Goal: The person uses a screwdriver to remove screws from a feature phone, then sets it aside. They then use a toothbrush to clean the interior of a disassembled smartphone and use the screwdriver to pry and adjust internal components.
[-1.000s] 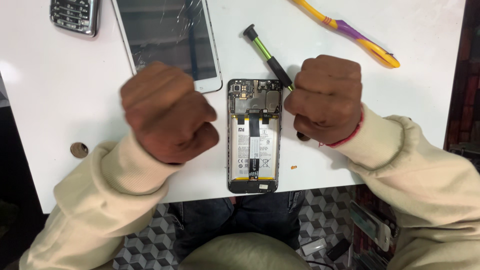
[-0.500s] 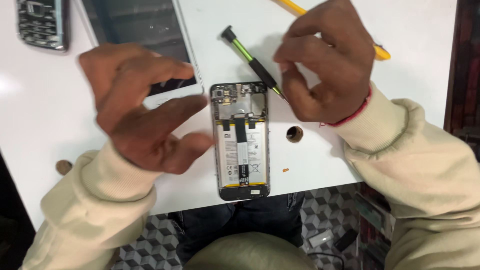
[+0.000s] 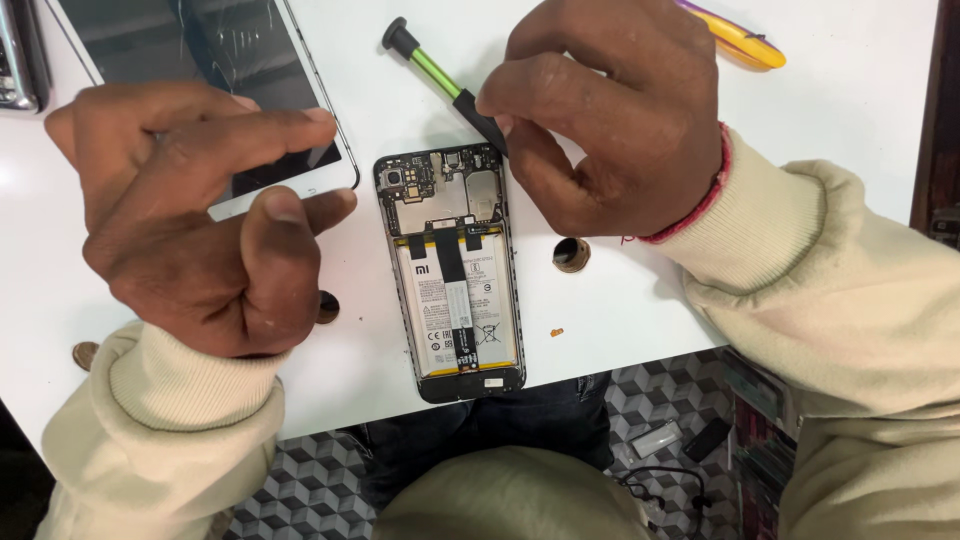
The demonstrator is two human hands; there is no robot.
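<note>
Single view, worn on the head, aimed almost straight down over the near edge of a white table [image 3: 640,330]. Close in: left hand [image 3: 200,220] and right hand [image 3: 610,110] fill much of the upper frame, cream sleeves running out at both lower corners. Opened smartphone [image 3: 450,270] near centre, long axis roughly vertical in frame. Far side of the table cut off by the top border; below the near edge, lap and patterned floor [image 3: 640,400]. No second view to overlap.

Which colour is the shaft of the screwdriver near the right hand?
Bright green, between black ends, on the screwdriver; the head view shows it.
</note>
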